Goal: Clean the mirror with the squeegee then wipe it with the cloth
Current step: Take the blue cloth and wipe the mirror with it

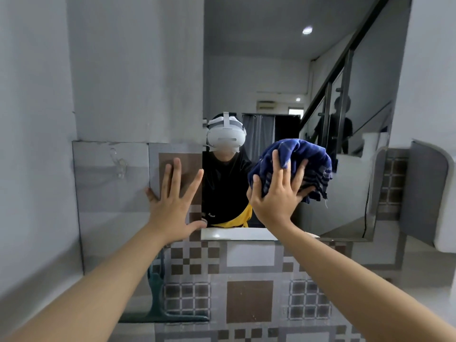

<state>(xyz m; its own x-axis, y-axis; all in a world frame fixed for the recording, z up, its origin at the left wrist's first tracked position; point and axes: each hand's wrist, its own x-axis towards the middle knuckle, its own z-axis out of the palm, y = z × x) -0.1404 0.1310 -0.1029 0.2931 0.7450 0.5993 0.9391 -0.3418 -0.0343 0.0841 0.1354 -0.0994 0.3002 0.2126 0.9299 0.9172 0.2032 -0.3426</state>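
While left hand (172, 208) braces wall, right hand (276, 193) presses seemingly unlabelled cloth (296, 164), mirror (345, 181)

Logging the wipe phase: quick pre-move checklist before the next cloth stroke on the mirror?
1. Crumpled dark blue cloth gripped by the right hand: ok.
2. Cloth against the wall mirror: ok, it looks pressed to the glass.
3. Left hand flat on the tiled wall beside the mirror, fingers spread: ok.
4. Teal squeegee set aside, low against the tiles: ok.
5. Streaks or wet patches left on the glass: cannot tell.
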